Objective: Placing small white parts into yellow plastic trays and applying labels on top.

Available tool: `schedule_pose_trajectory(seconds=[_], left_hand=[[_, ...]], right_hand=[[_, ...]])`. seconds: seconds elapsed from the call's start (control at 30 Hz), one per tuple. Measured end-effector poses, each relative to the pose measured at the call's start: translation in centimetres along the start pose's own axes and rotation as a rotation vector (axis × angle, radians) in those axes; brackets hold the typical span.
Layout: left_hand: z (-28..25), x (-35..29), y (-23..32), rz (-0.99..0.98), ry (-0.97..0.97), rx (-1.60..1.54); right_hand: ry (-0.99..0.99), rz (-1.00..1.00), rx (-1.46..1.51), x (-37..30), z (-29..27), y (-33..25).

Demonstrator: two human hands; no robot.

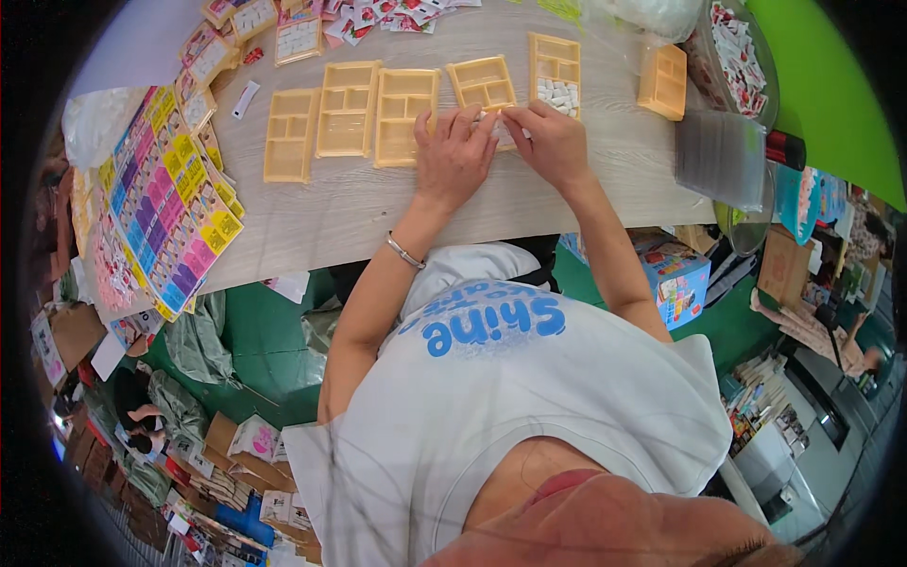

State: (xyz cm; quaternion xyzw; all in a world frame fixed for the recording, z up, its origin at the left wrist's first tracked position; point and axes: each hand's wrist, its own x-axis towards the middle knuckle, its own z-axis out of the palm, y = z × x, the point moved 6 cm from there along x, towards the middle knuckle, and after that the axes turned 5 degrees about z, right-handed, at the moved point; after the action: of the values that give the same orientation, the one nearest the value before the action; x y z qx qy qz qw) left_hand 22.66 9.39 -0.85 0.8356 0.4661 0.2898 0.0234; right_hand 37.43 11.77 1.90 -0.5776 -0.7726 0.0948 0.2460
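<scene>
My left hand (455, 156) and my right hand (551, 144) meet at the near end of a tilted pale yellow compartment tray (483, 83). Small white pieces (495, 128) show between their fingertips. The left fingers are bent over the tray's near part, and what they grip is hidden. My right thumb and forefinger are pinched together, with whatever is between them too small to make out. Just left of this tray stands another yellow tray (407, 90). Beyond my right fingers, one more tray (555, 61) has white blocks in its near compartment.
Two more yellow trays (291, 135) (347, 109) lie to the left. Colourful printed sheets (170, 194) overlap the table's left edge. At right are stacked yellow trays (663, 81), clear plastic lids (720, 159) and a bowl of small sachets (739, 57). Filled packs (299, 36) and loose sachets (364, 19) lie at the far side.
</scene>
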Motion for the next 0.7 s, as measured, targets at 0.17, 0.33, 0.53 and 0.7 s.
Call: schedule_pose_trajectory(seconds=[0.17,0.33,0.53,0.7], left_hand=[[-0.5,0.2,0.4,-0.014,-0.011,-0.029],[-0.9,1.0,1.2,-0.012,-0.042,-0.042],[2.9,1.6,2.9,0.029,-0.352,-0.012],[2.8,1.0,2.6,0.058,-0.405,-0.019]], right_hand=[[0.017,-0.011,0.046,-0.4,-0.9,-0.2],[0.271,0.264,0.549,-0.4,-4.1,4.0],[0.276,0.613,1.831,4.3,-8.5,13.0],[0.254,0.567,1.837,9.4,-10.4,15.3]])
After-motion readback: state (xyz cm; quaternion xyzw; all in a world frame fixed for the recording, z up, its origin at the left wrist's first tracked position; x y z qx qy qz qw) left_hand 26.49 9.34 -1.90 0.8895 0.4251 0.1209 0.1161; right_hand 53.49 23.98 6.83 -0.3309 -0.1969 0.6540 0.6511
